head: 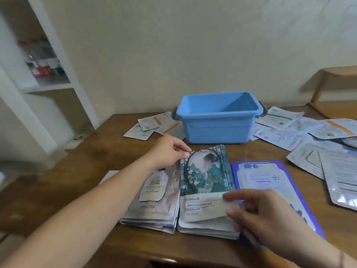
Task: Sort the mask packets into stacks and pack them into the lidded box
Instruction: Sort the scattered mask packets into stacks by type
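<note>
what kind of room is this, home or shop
Most likely a room in a home, not a shop. A plain wooden table stands against a bare cream wall, a white built-in shelf holds blurred bottles, and a blue plastic box sits among loose mask packets.

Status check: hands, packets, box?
Both hands pinching green illustrated mask packet atop middle stack. Blue plastic box open, looks empty. Loose white packets unsorted beside it.
</note>
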`<action>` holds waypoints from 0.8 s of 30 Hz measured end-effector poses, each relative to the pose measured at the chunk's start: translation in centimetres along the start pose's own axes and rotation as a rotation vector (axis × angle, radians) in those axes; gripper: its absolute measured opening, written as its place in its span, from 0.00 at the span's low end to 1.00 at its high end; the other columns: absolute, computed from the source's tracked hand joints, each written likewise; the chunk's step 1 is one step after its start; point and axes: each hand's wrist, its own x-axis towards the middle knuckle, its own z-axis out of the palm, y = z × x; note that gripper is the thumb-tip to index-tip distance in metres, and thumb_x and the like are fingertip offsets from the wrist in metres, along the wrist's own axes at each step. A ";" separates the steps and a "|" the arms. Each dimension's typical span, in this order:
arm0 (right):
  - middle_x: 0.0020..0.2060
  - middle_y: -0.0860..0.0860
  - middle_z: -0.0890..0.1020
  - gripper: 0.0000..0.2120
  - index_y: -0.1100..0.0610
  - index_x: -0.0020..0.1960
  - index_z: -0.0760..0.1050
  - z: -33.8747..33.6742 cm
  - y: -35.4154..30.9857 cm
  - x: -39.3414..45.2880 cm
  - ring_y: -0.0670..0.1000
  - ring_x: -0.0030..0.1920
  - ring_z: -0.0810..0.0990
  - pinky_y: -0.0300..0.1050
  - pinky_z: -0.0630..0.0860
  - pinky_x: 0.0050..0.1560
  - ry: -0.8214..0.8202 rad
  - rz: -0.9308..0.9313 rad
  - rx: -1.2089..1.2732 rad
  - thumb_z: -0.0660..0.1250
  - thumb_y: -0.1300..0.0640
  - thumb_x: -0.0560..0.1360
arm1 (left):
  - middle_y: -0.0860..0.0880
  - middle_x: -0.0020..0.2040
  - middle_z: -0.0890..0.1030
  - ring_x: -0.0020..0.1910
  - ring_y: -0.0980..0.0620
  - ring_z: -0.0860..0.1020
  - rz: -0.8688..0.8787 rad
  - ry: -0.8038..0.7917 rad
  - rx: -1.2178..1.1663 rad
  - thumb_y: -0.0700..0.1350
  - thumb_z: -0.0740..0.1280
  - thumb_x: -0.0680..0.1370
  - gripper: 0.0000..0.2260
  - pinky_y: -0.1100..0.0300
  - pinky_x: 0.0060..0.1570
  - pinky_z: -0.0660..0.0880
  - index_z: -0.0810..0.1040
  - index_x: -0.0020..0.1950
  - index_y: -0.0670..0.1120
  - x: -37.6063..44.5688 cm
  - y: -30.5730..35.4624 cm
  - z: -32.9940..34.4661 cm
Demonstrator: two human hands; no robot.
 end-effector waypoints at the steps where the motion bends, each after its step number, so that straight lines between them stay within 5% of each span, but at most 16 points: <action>1: 0.27 0.56 0.82 0.06 0.52 0.52 0.79 0.1 0.1 0.0 0.49 0.19 0.71 0.35 0.68 0.25 -0.009 0.005 -0.017 0.68 0.60 0.77 | 0.53 0.43 0.85 0.44 0.56 0.82 0.007 -0.013 0.056 0.40 0.75 0.74 0.05 0.62 0.48 0.77 0.86 0.45 0.51 0.0 -0.2 0.1; 8: 0.28 0.56 0.83 0.06 0.50 0.51 0.79 -0.1 0.3 -0.7 0.51 0.22 0.73 0.36 0.70 0.27 -0.041 0.068 -0.112 0.68 0.58 0.76 | 0.59 0.47 0.83 0.49 0.63 0.78 0.125 -0.036 0.261 0.48 0.74 0.75 0.03 0.65 0.51 0.72 0.86 0.47 0.55 0.1 -0.2 1.2; 14: 0.28 0.44 0.84 0.05 0.41 0.50 0.77 -0.3 0.2 -1.0 0.38 0.30 0.78 0.27 0.69 0.36 -0.099 0.065 -0.304 0.69 0.50 0.75 | 0.60 0.48 0.84 0.50 0.63 0.77 0.155 -0.092 0.320 0.48 0.75 0.74 0.03 0.64 0.51 0.70 0.86 0.47 0.56 0.5 -0.2 1.9; 20: 0.32 0.37 0.82 0.07 0.33 0.45 0.73 0.2 1.2 -1.0 0.38 0.37 0.78 0.26 0.70 0.42 -0.107 0.014 -0.424 0.68 0.46 0.74 | 0.60 0.46 0.83 0.47 0.65 0.77 0.113 -0.108 0.371 0.49 0.75 0.74 0.03 0.65 0.47 0.70 0.86 0.47 0.55 0.9 -0.1 2.1; 24: 0.29 0.36 0.79 0.12 0.34 0.55 0.74 -0.5 0.7 -1.5 0.35 0.37 0.75 0.25 0.66 0.42 -0.092 -0.009 -0.387 0.69 0.43 0.72 | 0.60 0.47 0.82 0.48 0.64 0.77 0.136 -0.062 0.407 0.50 0.73 0.75 0.03 0.62 0.50 0.74 0.85 0.48 0.55 0.9 0.7 2.1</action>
